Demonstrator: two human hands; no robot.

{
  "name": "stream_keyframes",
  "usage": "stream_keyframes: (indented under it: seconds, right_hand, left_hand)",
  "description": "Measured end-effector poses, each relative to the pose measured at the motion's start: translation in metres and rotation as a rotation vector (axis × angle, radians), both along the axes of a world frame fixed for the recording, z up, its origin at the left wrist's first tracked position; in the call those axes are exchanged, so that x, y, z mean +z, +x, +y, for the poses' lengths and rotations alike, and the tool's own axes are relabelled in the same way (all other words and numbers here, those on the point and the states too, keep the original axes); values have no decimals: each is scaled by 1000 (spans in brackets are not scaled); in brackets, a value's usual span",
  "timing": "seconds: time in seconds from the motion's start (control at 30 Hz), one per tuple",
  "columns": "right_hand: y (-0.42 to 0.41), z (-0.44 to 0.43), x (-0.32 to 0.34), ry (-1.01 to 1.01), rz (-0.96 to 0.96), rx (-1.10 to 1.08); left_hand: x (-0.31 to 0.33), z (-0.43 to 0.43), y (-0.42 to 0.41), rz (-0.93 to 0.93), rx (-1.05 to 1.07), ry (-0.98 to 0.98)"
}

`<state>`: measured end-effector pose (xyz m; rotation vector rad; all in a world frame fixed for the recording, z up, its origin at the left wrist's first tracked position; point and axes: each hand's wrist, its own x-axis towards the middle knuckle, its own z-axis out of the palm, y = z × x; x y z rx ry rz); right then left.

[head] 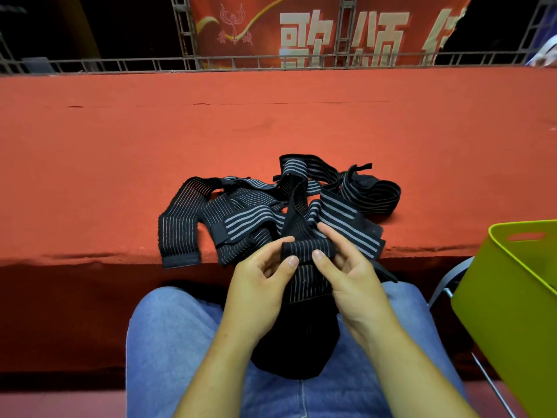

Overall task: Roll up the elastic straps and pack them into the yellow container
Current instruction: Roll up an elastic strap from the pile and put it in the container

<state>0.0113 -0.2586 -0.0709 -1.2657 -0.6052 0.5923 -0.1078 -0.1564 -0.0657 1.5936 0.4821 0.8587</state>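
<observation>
Over our lap, our left hand [259,285] and right hand [346,276] pinch the half-rolled strap [309,248] — slack fingers would let it spring loose — well short of the yellow container [509,300].

The red cloth banner [265,40] at the upper middle bears large pale characters "歌颂"; a third is cut off, and the small characters under its emblem are unreadable.

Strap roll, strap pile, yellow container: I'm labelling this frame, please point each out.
strap roll [309,248]: head view, its middle.
strap pile [250,220]: head view, a striped band.
yellow container [506,312]: head view, outer wall.
</observation>
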Motion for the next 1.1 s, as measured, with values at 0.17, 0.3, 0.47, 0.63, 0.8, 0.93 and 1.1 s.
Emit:
stream_keyframes:
  seconds: [0.17,0.3,0.47,0.63,0.8,0.93,1.1]
  right_hand:
    - [-5,6,-4,-169,-120,29]
    - [-4,7,-3,-215,-185,11]
    - [-5,6,-1,-249,-114,25]
    - [-5,3,-3,-253,-115,-16]
    - [-3,3,-4,-197,-154,-51]
    - [-3,1,-5,-163,-173,-55]
    - [-4,2,-6,-182,-224,-27]
  left_hand:
    - [-3,0,0,41,12,41]
    - [-2,1,-2,58,15,76]
    - [0,-2,-3,71,74,117]
    - [2,-3,-3,68,87,124]
    - [-1,-2,0,53,49,-32]
    - [-8,0,3,75,28,-117]
    - [-7,-4,3,78,-69,-70]
